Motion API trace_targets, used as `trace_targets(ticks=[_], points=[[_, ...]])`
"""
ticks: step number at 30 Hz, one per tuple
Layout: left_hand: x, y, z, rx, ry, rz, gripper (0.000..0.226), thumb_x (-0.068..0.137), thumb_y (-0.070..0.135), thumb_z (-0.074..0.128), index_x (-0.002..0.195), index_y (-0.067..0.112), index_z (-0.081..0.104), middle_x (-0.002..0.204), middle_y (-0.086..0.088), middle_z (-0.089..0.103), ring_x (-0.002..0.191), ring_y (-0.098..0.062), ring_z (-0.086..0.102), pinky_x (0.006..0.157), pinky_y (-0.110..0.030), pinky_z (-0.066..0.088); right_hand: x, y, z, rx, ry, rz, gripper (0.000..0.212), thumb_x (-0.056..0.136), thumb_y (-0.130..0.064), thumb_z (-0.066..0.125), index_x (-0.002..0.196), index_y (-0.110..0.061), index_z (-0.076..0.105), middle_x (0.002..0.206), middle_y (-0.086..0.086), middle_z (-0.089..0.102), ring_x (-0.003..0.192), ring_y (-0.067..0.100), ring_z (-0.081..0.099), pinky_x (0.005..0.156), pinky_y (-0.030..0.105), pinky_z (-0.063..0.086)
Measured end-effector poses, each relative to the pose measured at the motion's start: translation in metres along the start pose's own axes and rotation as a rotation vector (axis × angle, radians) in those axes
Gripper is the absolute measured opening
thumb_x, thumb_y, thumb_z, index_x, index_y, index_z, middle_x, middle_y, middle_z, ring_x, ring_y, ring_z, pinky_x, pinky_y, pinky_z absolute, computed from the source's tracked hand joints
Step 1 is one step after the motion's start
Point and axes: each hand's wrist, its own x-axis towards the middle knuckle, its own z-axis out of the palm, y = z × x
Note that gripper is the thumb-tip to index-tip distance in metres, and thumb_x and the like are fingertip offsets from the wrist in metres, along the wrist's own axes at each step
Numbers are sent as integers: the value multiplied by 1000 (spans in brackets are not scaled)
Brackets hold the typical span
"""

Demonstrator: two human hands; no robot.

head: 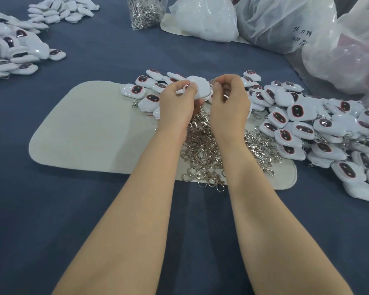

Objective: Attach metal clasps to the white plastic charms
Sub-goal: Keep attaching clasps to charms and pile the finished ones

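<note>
Over the far edge of the pale mat [83, 128], on the blue-covered desk [94, 209], holding up a white charm [198, 88] in the left hand [179, 96], with its fingers [197, 102] curling round from beneath and the thumb pressing on top. Pinching a small metal clasp [213, 83] in the right hand [228, 99], fingertips closing tight on it right at the charm's right edge; hooked on or merely touching, impossible to tell. Working just above a heap of loose clasps [202, 150] spreading across the mat's right part, under both wrists. Sitting beside a large pile of charms [307, 124] with dark, red-rimmed faces, spilling off the mat to the right. Facing two more charm heaps [13, 52] at the far left, a clear bag of clasps [145, 11] at the back, and bulging plastic bags [285, 22] at the far right.
</note>
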Motion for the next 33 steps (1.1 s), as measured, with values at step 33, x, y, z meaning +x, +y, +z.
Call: trace_targets(ticks=[33], points=[[1, -1, -2, 147, 42, 243, 20, 95, 11, 49, 108, 22, 58, 112, -6, 63, 93, -22, 61, 83, -31, 53, -2, 2, 3, -107, -242, 35, 21, 91, -6, 54, 111, -7, 60, 96, -3, 61, 88, 8, 55, 85, 22, 47]])
